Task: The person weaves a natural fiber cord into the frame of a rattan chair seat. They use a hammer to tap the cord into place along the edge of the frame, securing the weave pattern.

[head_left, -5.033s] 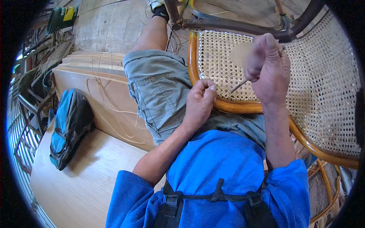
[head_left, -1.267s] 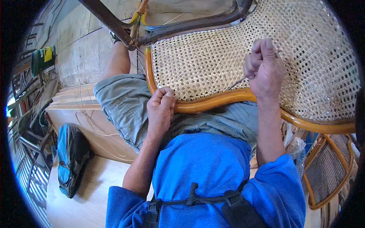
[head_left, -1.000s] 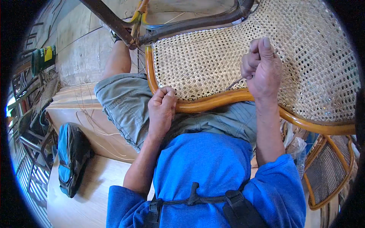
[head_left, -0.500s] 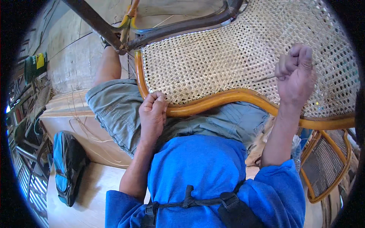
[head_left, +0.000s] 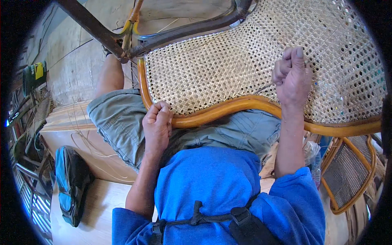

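Observation:
A woven cane panel (head_left: pixel 212 69) in a curved, orange-brown rattan frame (head_left: pixel 228 107) lies over my lap. My left hand (head_left: pixel 157 125) is closed at the frame's near-left corner, fingertips pinched at the edge of the weave. Whatever sits between those fingers is too small to make out. Over the middle of the panel, my right hand (head_left: pixel 293 79) makes a fist round a thin dark awl (head_left: pixel 263 88). Its handle is hidden in the palm, and the shaft slants left and down toward the weave near the frame's wavy edge.
Dark brown poles (head_left: pixel 92 28) join the panel at its far-left corner. Another rattan piece with mesh (head_left: pixel 349 175) stands at the right, near a clear plastic bottle (head_left: pixel 315 167). A blue-and-black bag (head_left: pixel 70 183) and loose cane strands (head_left: pixel 102 153) lie at the left.
My right fist with the awl has moved left, closer to the panel's near edge. My left hand stays at the frame corner. The whole view has shifted slightly.

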`<action>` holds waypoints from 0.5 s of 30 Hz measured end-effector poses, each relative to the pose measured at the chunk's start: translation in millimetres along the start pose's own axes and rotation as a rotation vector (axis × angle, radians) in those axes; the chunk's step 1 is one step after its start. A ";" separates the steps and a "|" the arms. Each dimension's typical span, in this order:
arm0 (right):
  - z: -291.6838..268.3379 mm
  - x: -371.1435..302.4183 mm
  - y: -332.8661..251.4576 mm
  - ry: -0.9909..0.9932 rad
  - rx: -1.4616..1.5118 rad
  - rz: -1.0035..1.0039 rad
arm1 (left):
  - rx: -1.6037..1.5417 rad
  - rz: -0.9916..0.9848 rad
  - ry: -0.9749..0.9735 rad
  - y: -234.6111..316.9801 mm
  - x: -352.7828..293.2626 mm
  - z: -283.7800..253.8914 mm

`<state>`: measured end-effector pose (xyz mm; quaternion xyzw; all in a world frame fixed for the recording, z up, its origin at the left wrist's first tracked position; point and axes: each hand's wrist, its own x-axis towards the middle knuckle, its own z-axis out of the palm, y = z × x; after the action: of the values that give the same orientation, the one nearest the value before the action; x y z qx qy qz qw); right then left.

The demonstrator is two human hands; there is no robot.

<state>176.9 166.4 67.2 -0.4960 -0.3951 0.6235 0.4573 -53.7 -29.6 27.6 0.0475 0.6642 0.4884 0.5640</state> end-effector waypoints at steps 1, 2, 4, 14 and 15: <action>0.0 0.2 1.4 0.000 0.000 0.006 | 0.008 0.010 0.002 -0.3 0.0 -0.1; -0.9 0.7 2.5 0.004 0.002 0.011 | 0.002 0.007 0.002 -1.2 0.2 -0.5; -3.3 1.3 3.9 0.014 0.007 0.022 | -0.009 0.000 0.002 -3.1 0.9 -1.6; -8.9 3.5 4.3 -0.051 -0.017 -0.011 | 0.050 -0.037 0.013 5.3 -1.3 1.9; -15.7 4.7 6.9 -0.058 0.032 -0.011 | 0.061 -0.034 0.002 4.6 -0.7 0.2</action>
<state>190.6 169.7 56.4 -0.4680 -0.4007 0.6416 0.4569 -55.5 -27.5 31.3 0.0529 0.6798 0.4583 0.5701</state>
